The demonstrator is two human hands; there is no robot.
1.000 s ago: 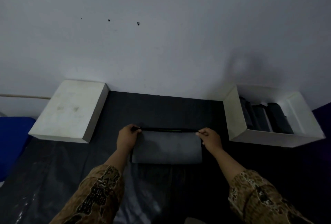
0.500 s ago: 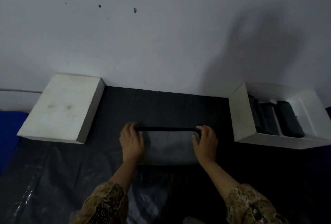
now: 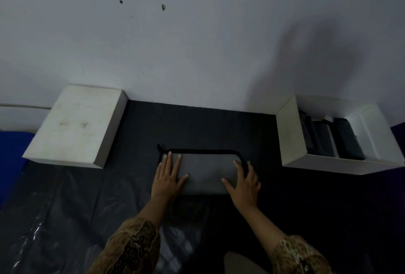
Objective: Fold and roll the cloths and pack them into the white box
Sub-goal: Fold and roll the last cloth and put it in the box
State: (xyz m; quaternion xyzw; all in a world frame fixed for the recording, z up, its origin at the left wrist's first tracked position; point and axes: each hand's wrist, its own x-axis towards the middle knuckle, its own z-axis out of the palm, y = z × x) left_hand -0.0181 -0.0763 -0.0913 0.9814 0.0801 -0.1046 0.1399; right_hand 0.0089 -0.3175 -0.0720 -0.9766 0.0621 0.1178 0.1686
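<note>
Just let go of the far hem; now my left hand (image 3: 168, 179) and right hand (image 3: 245, 182) press flat on the folded cloth (image 3: 205, 174). Fold's set, so rolling's next, then the white box (image 3: 291, 140) at 2 o'clock.

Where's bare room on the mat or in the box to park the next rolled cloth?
In the white box, the right end past the rolled cloths is free; its left and middle are packed. Bare mat lies between the wall and the grey cloth, and between that cloth and the box. Both hands, left hand and right hand, crowd the cloth.
</note>
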